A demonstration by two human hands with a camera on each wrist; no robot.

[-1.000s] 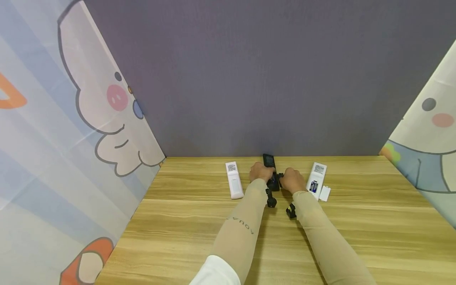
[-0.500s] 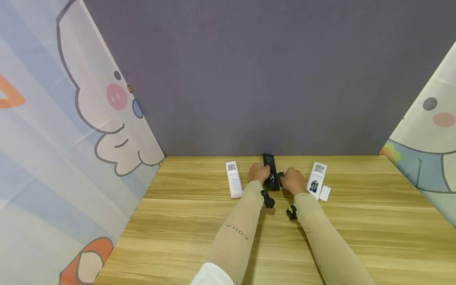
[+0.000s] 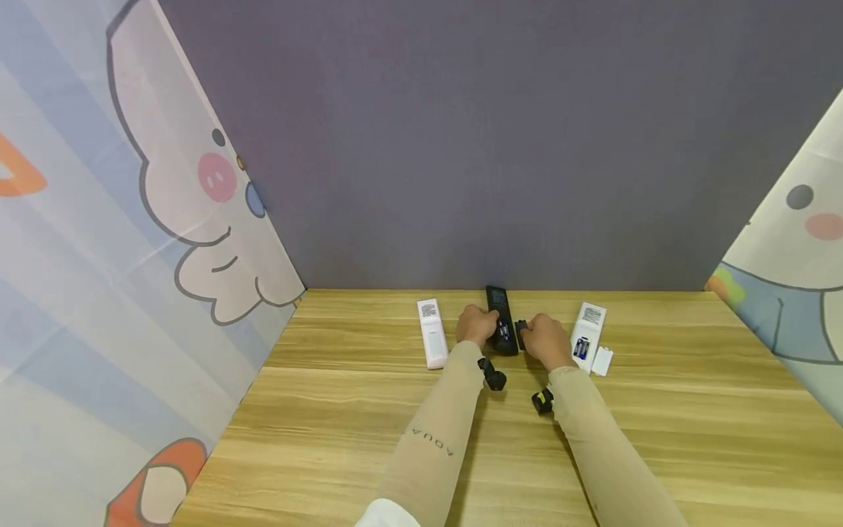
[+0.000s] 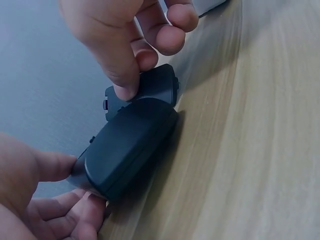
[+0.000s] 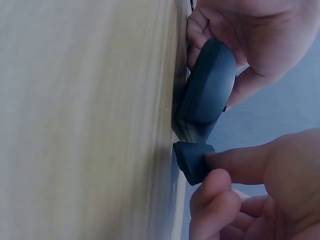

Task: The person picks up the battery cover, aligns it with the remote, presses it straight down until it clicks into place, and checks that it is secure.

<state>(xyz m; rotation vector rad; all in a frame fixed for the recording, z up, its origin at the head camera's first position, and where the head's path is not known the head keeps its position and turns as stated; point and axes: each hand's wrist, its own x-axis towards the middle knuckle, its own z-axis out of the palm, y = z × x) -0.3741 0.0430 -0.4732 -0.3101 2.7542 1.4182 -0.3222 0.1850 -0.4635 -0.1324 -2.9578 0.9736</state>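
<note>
A black remote control (image 3: 499, 307) lies back side up near the table's far edge, its battery compartment uncovered and batteries (image 3: 504, 329) visible inside. My left hand (image 3: 476, 325) grips the remote's left side, thumb on top and fingers at its lower edge in the left wrist view. Just right of the remote, my right hand (image 3: 546, 339) pinches a black battery cover (image 4: 157, 87). The right thumb lies on the cover's face. In the right wrist view, the cover (image 5: 192, 162) is close beside the remote's end (image 5: 212, 82); whether they touch I cannot tell.
On the left lies a white remote (image 3: 432, 335) with its back cover on. At the right, another white remote (image 3: 588, 333) shows blue batteries, and its white cover (image 3: 602, 361) lies beside it. A grey panel (image 3: 494, 146) rises behind the wooden table (image 3: 342, 439).
My left hand has shifted slightly left, uncovering more of the black remote's battery compartment. My right hand has stayed nearly in place with the cover.
</note>
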